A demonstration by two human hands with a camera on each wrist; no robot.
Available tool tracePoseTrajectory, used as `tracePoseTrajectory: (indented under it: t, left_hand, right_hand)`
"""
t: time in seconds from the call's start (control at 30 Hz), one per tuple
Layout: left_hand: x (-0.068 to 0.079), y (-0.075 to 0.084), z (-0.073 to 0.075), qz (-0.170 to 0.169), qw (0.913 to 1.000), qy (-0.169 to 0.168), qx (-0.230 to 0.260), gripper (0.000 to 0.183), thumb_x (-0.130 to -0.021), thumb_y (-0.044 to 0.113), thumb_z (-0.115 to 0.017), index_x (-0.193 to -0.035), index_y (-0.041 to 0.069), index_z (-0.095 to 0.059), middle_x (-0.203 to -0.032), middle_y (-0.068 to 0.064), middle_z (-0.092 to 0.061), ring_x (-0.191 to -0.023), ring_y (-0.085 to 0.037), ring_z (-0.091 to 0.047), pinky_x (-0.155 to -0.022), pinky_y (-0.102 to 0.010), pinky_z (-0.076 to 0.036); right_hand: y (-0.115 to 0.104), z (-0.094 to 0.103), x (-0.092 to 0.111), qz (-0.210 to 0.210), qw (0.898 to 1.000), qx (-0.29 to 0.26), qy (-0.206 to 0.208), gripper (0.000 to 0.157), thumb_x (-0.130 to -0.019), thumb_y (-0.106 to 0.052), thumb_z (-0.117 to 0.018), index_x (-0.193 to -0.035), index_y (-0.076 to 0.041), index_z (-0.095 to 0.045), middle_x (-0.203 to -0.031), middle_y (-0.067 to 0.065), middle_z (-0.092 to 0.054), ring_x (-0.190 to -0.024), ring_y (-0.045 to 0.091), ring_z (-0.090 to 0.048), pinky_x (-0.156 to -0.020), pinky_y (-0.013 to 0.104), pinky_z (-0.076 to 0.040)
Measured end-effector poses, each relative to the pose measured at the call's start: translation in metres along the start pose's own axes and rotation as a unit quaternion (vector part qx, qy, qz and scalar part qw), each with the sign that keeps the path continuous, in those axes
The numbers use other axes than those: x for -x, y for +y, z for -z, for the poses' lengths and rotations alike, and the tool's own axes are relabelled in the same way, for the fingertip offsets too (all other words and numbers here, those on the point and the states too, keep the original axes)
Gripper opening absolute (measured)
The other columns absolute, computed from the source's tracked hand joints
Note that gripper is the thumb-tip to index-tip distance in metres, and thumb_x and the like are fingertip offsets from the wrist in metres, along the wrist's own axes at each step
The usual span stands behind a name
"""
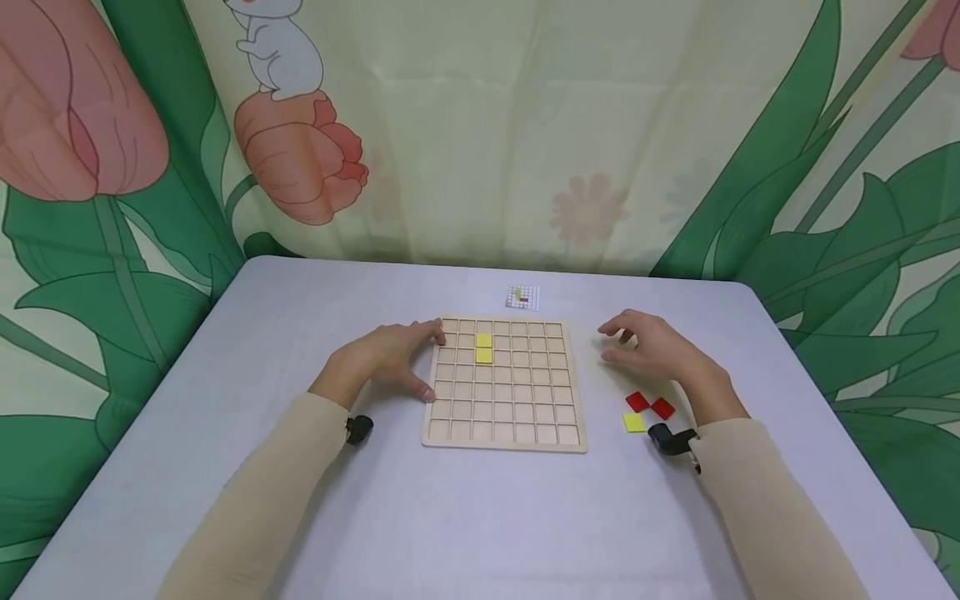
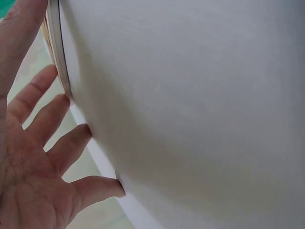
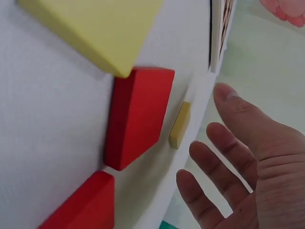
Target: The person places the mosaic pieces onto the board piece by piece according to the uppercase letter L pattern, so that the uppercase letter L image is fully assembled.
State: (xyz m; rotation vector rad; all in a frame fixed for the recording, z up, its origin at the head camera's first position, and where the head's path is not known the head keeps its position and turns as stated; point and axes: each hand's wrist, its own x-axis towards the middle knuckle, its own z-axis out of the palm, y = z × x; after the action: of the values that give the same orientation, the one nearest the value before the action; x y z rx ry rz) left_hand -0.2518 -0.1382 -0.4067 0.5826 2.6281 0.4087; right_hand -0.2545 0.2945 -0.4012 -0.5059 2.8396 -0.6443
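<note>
A square wooden grid board [image 1: 502, 447] lies on the table, with two yellow tiles [image 1: 483, 356] one above the other in its upper part. My left hand [image 1: 386, 354] rests against the board's left edge, thumb low on the side and index finger near the far corner. Its fingers are spread in the left wrist view. To the right of the board my right hand [image 1: 656, 346] hovers, fingers slightly bent, holding nothing. Nearer me lie two red tiles [image 1: 663, 408] and a yellow tile [image 1: 633, 422]. Another yellow tile [image 3: 180, 125] shows in the right wrist view, beyond the red ones.
A small card [image 1: 522, 297] printed with a coloured grid lies just behind the board. The white-covered table [image 1: 495, 533] ends at a flower-print curtain [image 1: 480, 167] at the back.
</note>
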Motion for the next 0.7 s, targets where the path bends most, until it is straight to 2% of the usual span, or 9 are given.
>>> tracePoseTrajectory:
  t: [0.3,0.5,0.7]
  left_hand:
    - [-0.002,0.0,0.0,0.0,1.0,-0.001,-0.005,0.089,-0.066,0.056,-0.094,-0.138,0.035,-0.046,-0.153,-0.007,-0.05,-0.129,-0.032,-0.055,-0.109,-0.052,-0.043]
    - [-0.001,0.003,0.001,0.01,0.9999,-0.007,-0.004,0.089,-0.066,0.054,-0.094,-0.138,0.035,-0.046,-0.162,-0.005,-0.04,-0.138,-0.034,-0.05,-0.112,-0.055,-0.04]
    - [-0.002,0.003,0.001,0.007,0.9999,-0.004,-0.007,0.089,-0.067,0.054,-0.094,-0.138,0.034,-0.046,-0.169,0.0,-0.028,-0.143,-0.035,-0.045,-0.114,-0.055,-0.038]
  right_hand:
    - [0.014,-0.002,0.006,-0.022,0.999,-0.028,0.001,0.046,-0.093,-0.024,-0.078,-0.134,-0.008,-0.063,-0.126,0.011,-0.063,-0.112,0.031,-0.059,-0.093,0.047,-0.052]
    - [0.02,-0.005,0.007,-0.01,0.999,-0.031,0.007,0.047,-0.092,-0.022,-0.079,-0.133,-0.006,-0.063,-0.125,0.012,-0.063,-0.111,0.031,-0.059,-0.094,0.049,-0.052]
    - [0.022,-0.008,0.007,-0.028,0.999,-0.019,0.003,0.049,-0.091,-0.025,-0.08,-0.133,-0.005,-0.063,-0.122,0.013,-0.063,-0.11,0.031,-0.057,-0.095,0.049,-0.052]
